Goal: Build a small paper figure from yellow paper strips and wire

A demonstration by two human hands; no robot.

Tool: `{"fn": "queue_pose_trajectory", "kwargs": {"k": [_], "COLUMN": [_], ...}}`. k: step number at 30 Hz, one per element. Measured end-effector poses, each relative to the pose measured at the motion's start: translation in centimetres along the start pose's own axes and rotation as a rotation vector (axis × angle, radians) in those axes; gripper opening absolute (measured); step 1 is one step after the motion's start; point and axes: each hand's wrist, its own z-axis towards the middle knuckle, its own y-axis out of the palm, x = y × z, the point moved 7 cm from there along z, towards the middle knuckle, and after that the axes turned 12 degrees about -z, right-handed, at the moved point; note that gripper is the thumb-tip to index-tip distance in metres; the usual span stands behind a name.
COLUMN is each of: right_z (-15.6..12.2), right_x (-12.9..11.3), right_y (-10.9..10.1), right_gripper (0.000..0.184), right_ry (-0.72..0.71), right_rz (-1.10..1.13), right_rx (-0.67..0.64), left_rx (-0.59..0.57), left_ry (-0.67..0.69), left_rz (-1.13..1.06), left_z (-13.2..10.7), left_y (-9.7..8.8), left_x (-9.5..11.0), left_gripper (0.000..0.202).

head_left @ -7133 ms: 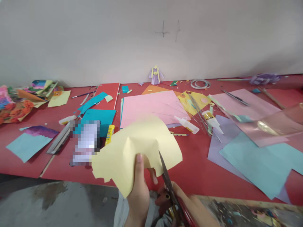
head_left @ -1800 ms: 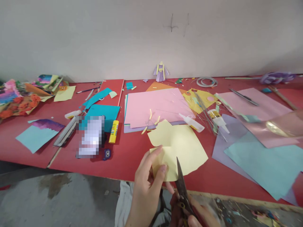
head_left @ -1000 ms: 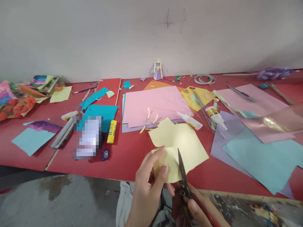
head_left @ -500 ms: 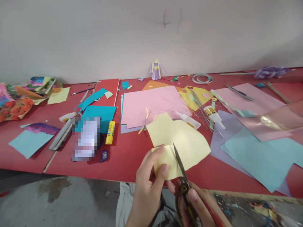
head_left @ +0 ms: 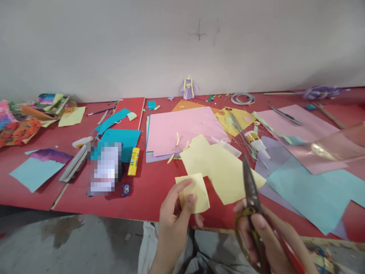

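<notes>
Left hand (head_left: pixel 173 217) pinches small yellow piece (head_left: pixel 201 193) near desk (head_left: pixel 151 201) front edge; right hand (head_left: pixel 275 236) grips scissors (head_left: pixel 251 186), apart from piece; red surface between left hand and purple item (head_left: pixel 126 189).

pale yellow paper piece (head_left: pixel 201 193), dark-bladed scissors (head_left: pixel 251 190), red tabletop (head_left: pixel 151 194), pink sheet (head_left: pixel 182 125)

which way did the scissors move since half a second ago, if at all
Yes, the scissors have moved right and a little higher in the view, judged against the glue stick.

One head view — forward and down, hands (head_left: pixel 174 220) near.
</notes>
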Motion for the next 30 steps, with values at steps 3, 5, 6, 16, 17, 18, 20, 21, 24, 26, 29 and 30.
{"fn": "queue_pose_trajectory", "kwargs": {"k": [3,5,6,16,17,18,20,21,24,26,29,30], "right_z": [2.0,3.3,3.9,6.2,6.3,6.3,6.0,5.6,4.3,4.3,5.7,6.2], "right_x": [0.1,-0.2,-0.5,-1.2,-1.1,-1.2,-1.7,-2.2,-3.7,-4.3,-4.7,-4.9], "right_y": [-2.6,-3.9,-4.2,-2.3,-2.7,-3.1,-3.6,-3.8,-4.5,-2.6,1.4,2.0], "right_gripper": [0.045,0.043,0.042,0.027,0.025,0.024,0.022,0.023,0.028,0.034,0.042,0.036], "right_ry": [-0.066,-0.096,-0.122,-0.414,-0.405,-0.413,-0.452,-0.469,-0.426,-0.427,-0.333,-0.305], "right_rz": [-0.046,-0.344,-0.511,-0.910,-0.917,-0.918,-0.892,-0.868,-0.668,-0.422,-0.093,-0.022], "right_rx": [0.141,0.252,0.312,0.312,0.303,0.289,0.267,0.289,0.500,0.369,-0.003,-0.049], "left_rx": [0.016,0.002,-0.002,-0.097,-0.111,-0.122,-0.133,-0.137,-0.168,-0.226,-0.299,-0.303], "left_ry": [0.006,-0.001,-0.006,-0.037,-0.036,-0.031,-0.016,-0.008,-0.012,-0.031,-0.012,0.016], "left_rz": [0.013,0.031,0.044,0.118,0.121,0.121,0.108,0.093,0.015,-0.035,-0.025,-0.012], "left_z": [0.3,0.5,0.7,1.8,1.9,2.0,2.2,2.2,2.3,2.1,1.8,1.9], "left_y": [-0.6,-0.9,-1.1,-1.6,-1.5,-1.5,-1.5,-1.4,-0.8,0.2,1.7,1.8], "left_x": [-0.2,-0.5,-0.6,-1.3,-1.4,-1.4,-1.3,-1.3,-1.1,-0.8,0.5,1.1], "left_gripper": [0.045,0.046,0.046,0.044,0.045,0.046,0.050,0.052,0.058,0.062,0.063,0.061]}}
